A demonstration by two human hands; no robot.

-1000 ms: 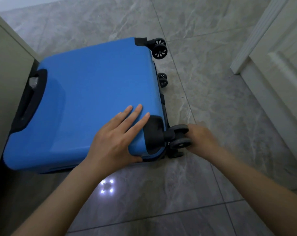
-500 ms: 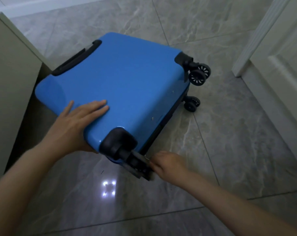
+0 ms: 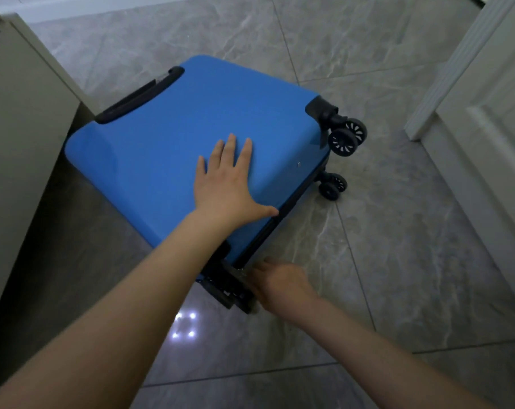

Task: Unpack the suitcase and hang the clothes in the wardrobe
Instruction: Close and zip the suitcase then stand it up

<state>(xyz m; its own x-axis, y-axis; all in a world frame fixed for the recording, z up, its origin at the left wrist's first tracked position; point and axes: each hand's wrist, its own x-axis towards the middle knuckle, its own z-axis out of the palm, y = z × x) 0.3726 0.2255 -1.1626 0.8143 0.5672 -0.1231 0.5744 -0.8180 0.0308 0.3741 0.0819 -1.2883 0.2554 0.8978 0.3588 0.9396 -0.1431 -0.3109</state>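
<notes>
Suitcase (image 3: 173, 160) lies shut, flat on floor (image 3: 398, 231) by cabinet (image 3: 23, 143). My left hand (image 3: 226, 184) presses flat, released; right hand (image 3: 280, 283) at near wheel corner, grip unclear. Positioning step; next, find zipper.

Blue hard-shell suitcase (image 3: 173, 149): closed, lying flat on the floor at frame centre, turned diagonally. Black handle at upper left; black wheels at right and bottom corners.
</notes>
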